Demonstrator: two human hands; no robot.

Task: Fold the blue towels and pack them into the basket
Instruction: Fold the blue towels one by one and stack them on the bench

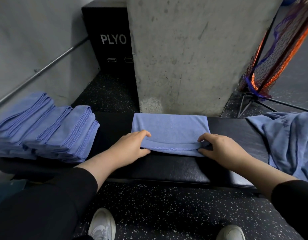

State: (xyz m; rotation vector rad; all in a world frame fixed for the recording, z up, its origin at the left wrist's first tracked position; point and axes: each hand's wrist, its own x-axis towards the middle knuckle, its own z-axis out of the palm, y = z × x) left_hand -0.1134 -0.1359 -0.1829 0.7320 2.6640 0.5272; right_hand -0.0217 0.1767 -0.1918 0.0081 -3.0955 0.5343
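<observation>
A blue towel [170,129] lies half folded across the middle of a black padded bench [167,172]. My left hand [130,146] pinches its near left corner, thumb on top. My right hand [217,148] pinches the near right corner the same way. The near hem is lifted a little between both hands. Several folded blue towels [45,129] are stacked on the bench's left end. A heap of unfolded blue towels [288,141] lies on the right end. No basket is in view.
A concrete pillar [184,54] stands right behind the bench. A black box marked PLYO [111,42] sits behind it on the left, beside a wall with a metal rail. An orange and black net on a stand [278,52] is at the far right. My shoes show below.
</observation>
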